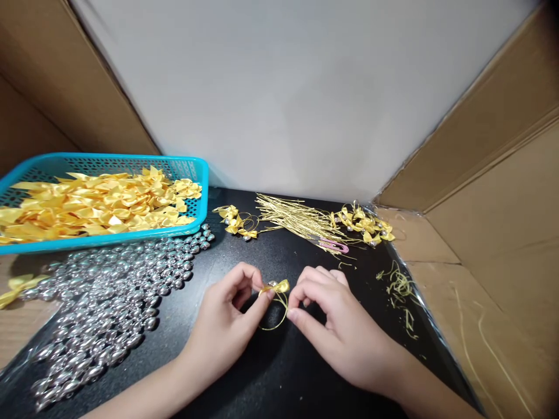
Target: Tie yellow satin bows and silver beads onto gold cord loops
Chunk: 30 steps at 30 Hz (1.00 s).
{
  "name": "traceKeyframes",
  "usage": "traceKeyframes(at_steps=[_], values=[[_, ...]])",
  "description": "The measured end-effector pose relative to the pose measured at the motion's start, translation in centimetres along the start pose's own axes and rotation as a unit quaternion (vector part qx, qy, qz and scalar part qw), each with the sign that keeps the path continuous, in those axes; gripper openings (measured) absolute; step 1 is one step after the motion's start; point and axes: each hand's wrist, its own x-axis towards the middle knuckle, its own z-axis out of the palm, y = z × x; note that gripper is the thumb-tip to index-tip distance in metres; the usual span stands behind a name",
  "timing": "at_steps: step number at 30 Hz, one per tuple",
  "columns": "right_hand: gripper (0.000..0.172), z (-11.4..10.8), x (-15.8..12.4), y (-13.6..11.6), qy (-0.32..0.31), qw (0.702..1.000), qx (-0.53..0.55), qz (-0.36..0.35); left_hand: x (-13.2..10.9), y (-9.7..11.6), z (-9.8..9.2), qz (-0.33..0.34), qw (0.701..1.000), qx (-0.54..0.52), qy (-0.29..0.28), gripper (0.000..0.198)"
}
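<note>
Between the thumb and fingertips of my left hand is a yellow ribbon bow. A small silver bead shows at the bow's middle, partly hidden by the fingers. From the bow hangs a round loop of thin gold cord. My right hand is closed in a pinch on the cord at the loop's right side, just below the bow's right end. Both hands are low over the black tabletop.
A turquoise basket of yellow bows stands at left, with many silver beads before it. Gold cord lengths, a pink safety-pin-shaped piece and beaded bows lie behind my hands. Cord scraps lie right; cardboard flanks the table.
</note>
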Motion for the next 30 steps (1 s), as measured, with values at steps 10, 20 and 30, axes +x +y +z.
traceKeyframes(at_steps=[10, 20, 30], values=[[0.013, 0.3, 0.3, 0.2, 0.067, 0.998, 0.016, 0.000, -0.7, 0.0, 0.0, 0.135, 0.980, 0.133, -0.062, 0.016], [0.015, 0.5, 1.2, 1.4, 0.102, 0.991, 0.052, 0.065, -1.0, -0.4, 0.0, 0.147, 0.982, 0.101, -0.055, 0.021], [0.014, 0.3, 0.4, 0.2, 0.036, 0.999, 0.014, 0.034, -0.3, 0.4, -0.2, 0.079, 0.993, 0.066, 0.049, 0.010]])
